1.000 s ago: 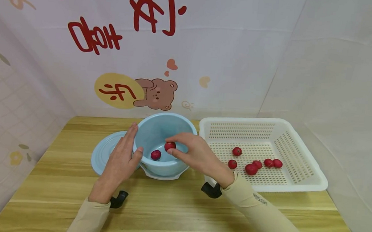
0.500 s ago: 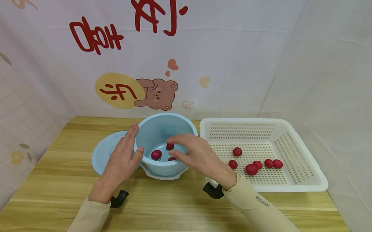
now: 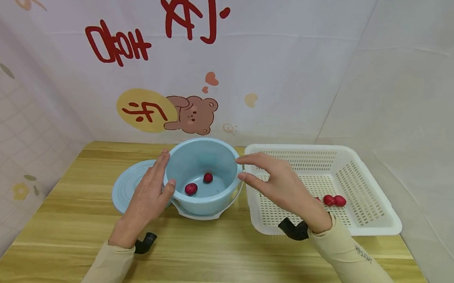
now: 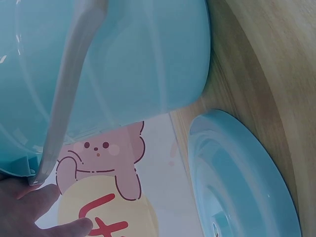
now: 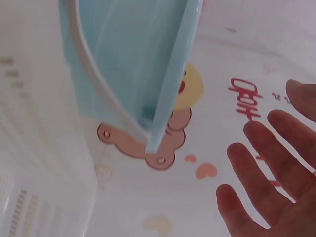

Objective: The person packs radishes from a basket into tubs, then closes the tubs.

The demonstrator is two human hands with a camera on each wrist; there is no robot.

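I've got the left hand (image 3: pixel 148 195) straight-fingered on the blue bucket (image 3: pixel 201 207) mid-frame, right hand (image 3: pixel 277 180) just beside its rim, thumb and fingers apart, two red fruits (image 3: pixel 191 189) inside, more in the white basket (image 3: pixel 361 190) frame right

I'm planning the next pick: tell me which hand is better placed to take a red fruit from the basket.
Right, likely: the right hand is empty and by the basket, nearer its fruits; the left hand is across the bucket.
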